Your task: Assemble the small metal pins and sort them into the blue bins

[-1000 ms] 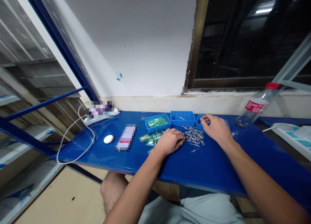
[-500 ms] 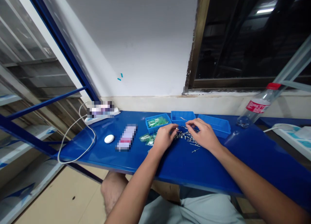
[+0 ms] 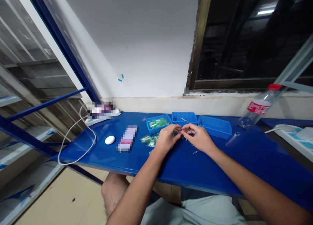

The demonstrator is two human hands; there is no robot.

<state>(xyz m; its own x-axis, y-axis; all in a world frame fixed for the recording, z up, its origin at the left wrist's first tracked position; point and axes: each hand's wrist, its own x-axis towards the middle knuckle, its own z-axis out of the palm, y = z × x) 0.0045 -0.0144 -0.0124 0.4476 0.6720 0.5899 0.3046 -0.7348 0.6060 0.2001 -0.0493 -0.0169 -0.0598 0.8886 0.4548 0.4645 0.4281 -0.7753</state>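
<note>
My left hand (image 3: 167,138) and my right hand (image 3: 200,138) meet fingertip to fingertip over a pile of metal blind rivets (image 3: 186,140). The left thumb and fingers are pinched on what appears to be a small rivet, mostly covered by the fingers. Pinched too, the right hand's fingers touch the same spot; what they hold is hidden. Most of the pile lies behind the hands, and one loose rivet (image 3: 196,151) shows below the right hand. Small green-and-clear packets (image 3: 151,139) lie just left of the left hand.
Along the wall stand a blue bin (image 3: 152,131) of green packets, a middle bin (image 3: 184,115) with thin metal pins, and a right bin (image 3: 217,127). A plastic bottle (image 3: 259,107), a white oval object (image 3: 110,140), a blurred phone-like object (image 3: 127,138) and a white cable (image 3: 59,155) are around.
My right hand has moved left from the right bin to meet the left hand. My left hand has lifted off the rivet pile's edge and closed to a pinch.
</note>
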